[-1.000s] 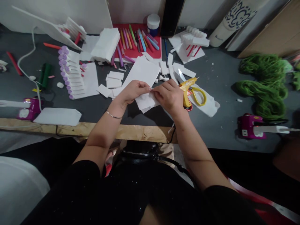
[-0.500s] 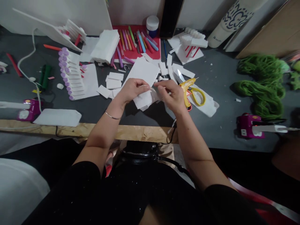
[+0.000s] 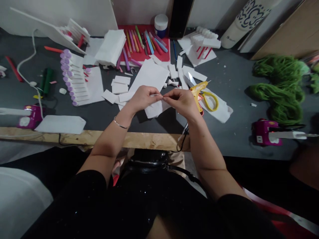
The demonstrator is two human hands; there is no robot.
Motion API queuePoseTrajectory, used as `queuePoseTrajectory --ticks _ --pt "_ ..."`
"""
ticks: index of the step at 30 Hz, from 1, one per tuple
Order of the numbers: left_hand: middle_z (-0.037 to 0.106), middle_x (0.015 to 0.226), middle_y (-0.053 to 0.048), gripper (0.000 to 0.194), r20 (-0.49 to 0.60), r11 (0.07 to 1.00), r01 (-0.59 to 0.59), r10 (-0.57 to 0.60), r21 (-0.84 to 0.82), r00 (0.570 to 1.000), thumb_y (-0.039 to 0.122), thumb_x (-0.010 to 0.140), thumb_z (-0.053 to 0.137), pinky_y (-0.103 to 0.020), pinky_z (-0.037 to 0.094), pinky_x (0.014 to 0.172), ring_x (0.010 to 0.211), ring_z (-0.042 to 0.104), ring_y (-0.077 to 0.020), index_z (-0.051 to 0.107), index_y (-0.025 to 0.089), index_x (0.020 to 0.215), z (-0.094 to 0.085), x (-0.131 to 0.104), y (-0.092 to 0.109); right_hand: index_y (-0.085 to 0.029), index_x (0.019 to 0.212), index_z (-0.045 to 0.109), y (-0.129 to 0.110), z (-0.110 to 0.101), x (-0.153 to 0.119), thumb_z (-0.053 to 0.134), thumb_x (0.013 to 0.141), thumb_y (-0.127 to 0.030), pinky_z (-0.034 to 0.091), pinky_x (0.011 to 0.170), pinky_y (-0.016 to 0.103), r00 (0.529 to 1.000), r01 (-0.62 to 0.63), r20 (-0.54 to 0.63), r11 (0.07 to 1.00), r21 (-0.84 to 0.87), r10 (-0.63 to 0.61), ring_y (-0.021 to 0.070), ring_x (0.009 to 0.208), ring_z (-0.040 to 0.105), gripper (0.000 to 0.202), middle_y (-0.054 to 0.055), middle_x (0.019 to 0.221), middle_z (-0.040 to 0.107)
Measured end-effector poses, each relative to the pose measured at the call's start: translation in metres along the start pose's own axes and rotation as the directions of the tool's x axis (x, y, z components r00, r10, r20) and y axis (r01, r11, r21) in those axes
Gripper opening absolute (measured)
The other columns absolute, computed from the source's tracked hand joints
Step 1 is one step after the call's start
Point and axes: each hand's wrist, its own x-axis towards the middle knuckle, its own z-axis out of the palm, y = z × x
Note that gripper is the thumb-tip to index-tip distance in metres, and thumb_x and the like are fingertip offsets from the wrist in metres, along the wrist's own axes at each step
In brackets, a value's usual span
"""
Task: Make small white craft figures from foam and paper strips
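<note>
My left hand [image 3: 146,98] is pinched shut on a thin white strip [image 3: 156,95], of which only a sliver shows between thumb and forefinger. The fingertips of my right hand [image 3: 181,102] are pressed together on the strip's right end, touching or nearly touching the left fingertips. Beneath both hands lie white sheets [image 3: 153,74] on the dark worktop. Just right of my right hand are a yellow glue gun [image 3: 196,91] and scissors with a yellow handle [image 3: 211,101], partly overlapping. Small white offcuts [image 3: 120,87] are scattered left of my left hand.
Coloured sticks [image 3: 139,41] lie on a red sheet behind the hands, near a white-lidded jar [image 3: 160,25]. White models with lilac-tipped rolls [image 3: 74,79] stand left. Green yarn [image 3: 276,89] and a purple glue gun stand [image 3: 266,132] are on the right. A wooden edge [image 3: 149,141] runs in front.
My right hand has closed its fingertips and come together with my left fingertips at the strip. Both hands have dropped slightly towards me.
</note>
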Motion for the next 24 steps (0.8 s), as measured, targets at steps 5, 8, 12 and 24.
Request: queuePoseTrajectory --ticks 5,8,12,24 --pt "0.051 0.054 0.004 0.036 0.054 0.986 0.12 -0.115 -0.116 0.992 0.049 0.075 0.082 -0.025 0.029 0.053 0.054 0.04 -0.0082 0.075 0.014 0.07 -0.005 0.001 0.004 -0.02 0.074 0.071 -0.001 0.003 -0.001 0.072 0.078 -0.027 0.043 0.059 0.027 0.997 0.068 -0.024 0.994 -0.085 -0.071 0.0117 0.062 0.054 0.008 -0.001 0.068 0.068" --pt "0.055 0.056 0.003 0.036 0.09 0.971 0.144 -0.129 -0.191 0.988 0.048 0.074 0.085 -0.024 0.033 0.052 0.053 0.043 -0.0076 0.075 0.014 0.072 -0.006 0.002 0.003 -0.021 0.074 0.068 -0.001 0.006 -0.001 0.069 0.08 -0.022 0.043 0.061 0.028 0.986 0.154 -0.046 0.975 -0.162 -0.163 0.012 0.063 0.054 0.007 -0.002 0.069 0.067" --pt "0.062 0.06 0.001 0.024 0.112 0.93 0.189 -0.162 -0.314 0.98 0.037 0.077 0.083 -0.022 0.037 0.051 0.053 0.048 -0.0074 0.074 0.016 0.071 -0.005 0.003 -0.003 -0.023 0.078 0.068 0.003 0.008 0.0 0.064 0.087 -0.021 0.047 0.07 0.032 0.933 0.324 -0.027 0.871 -0.369 -0.359 0.0161 0.072 0.058 0.01 0.001 0.075 0.068" --pt "0.059 0.057 0.002 0.018 0.111 0.878 0.3 -0.279 -0.372 0.954 0.026 0.076 0.077 -0.021 0.038 0.051 0.051 0.049 -0.0072 0.067 0.014 0.067 0.0 0.003 0.004 -0.024 0.08 0.07 0.018 0.012 0.002 0.047 0.104 -0.025 0.044 0.079 0.041 0.832 0.472 0.184 0.493 -0.731 -0.523 0.0251 0.088 0.054 0.033 0.009 0.084 0.066"
